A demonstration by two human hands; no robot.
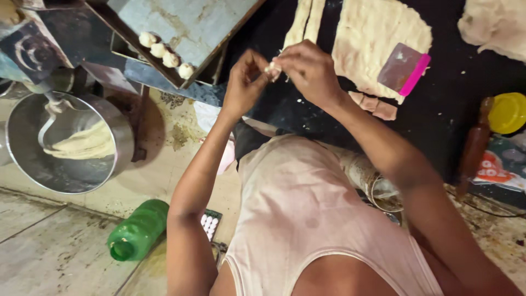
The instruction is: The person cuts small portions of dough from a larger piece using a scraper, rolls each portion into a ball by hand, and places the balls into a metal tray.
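Both my hands meet over the dark worktop [449, 118], pinching a small piece of dough [272, 69] between their fingertips. My left hand [244, 82] holds it from the left and my right hand [312, 70] from the right. Beyond them lies a flattened sheet of dough [372, 38] with cut strips [304, 22] beside it. A scraper with a pink edge [404, 69] rests on the sheet. Several shaped dough balls [164, 53] sit in a row on a metal tray [192, 22] to the left.
A steel bowl [66, 170] with filling and a spoon stands on the floor at left. A green plastic bottle [138, 230] lies below it. A yellow lid [507, 112], a brown rolling pin [475, 143] and another dough lump [496, 24] are at right.
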